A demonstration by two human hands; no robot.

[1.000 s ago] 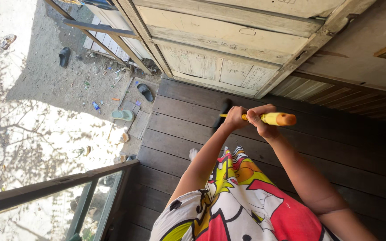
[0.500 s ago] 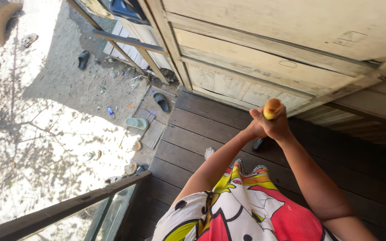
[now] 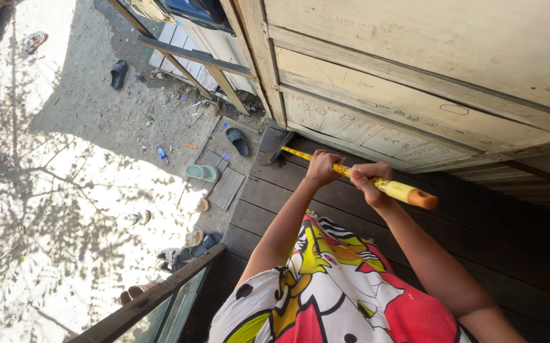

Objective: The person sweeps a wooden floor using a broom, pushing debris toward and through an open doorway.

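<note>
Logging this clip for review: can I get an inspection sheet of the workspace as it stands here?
Surface: dark wooden deck, planks bare where visible.
Job's things: yellow-handled broom, its head at the deck's edge near the door corner.
Clutter: dark sandal, pale green sandal and small litter on the sandy ground beyond the deck.
Grippers: left hand and right hand both closed around the broom handle, left lower down.
Cables: nothing seen.
Surroundings: weathered pale wooden door ahead; dark railing at lower left; tree shadows on the ground.
</note>
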